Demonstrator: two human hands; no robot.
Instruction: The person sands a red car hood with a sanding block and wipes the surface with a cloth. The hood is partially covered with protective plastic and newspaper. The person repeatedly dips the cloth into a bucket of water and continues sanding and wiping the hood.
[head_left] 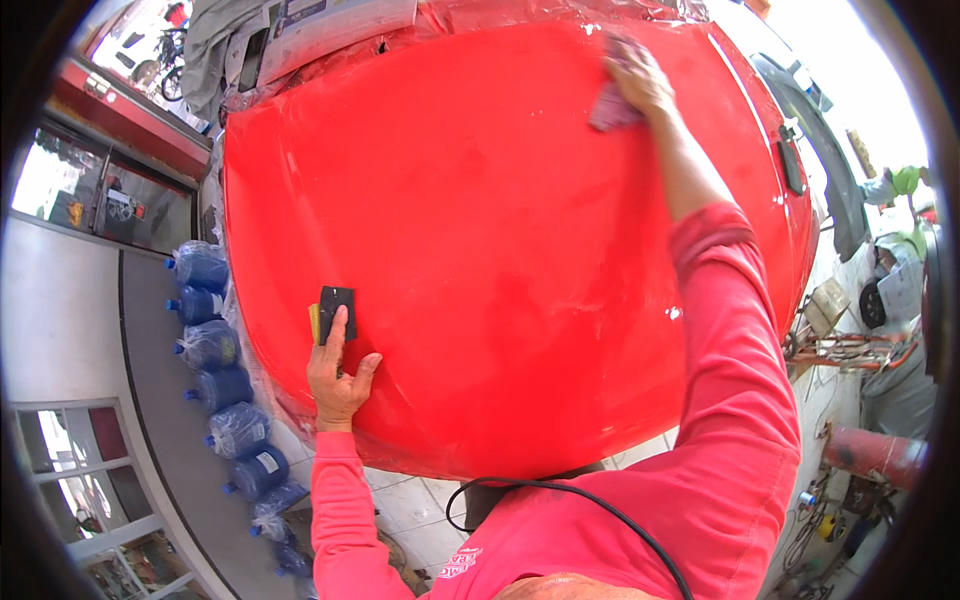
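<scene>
A glossy red car hood [470, 200] fills the middle of the head view. Near its left edge, my left hand [338, 385] grips a small black rectangular pad [340, 310] with a yellow strip along its side, possibly a sanding block. My index finger lies along the pad and the thumb is spread away from it. Far off to the right, my right arm reaches across the hood. There my right hand [640, 75] presses a mauve cloth [612, 108] against the surface; its fingertips look blurred.
Several blue water jugs [235, 430] line the wall on the left. Plastic sheeting [340, 35] covers the area beyond the hood. At the right are a dark bumper-like part [835, 170], a hand truck [855, 350] and a red cylinder [870, 455]. A black cable [590, 492] crosses my torso.
</scene>
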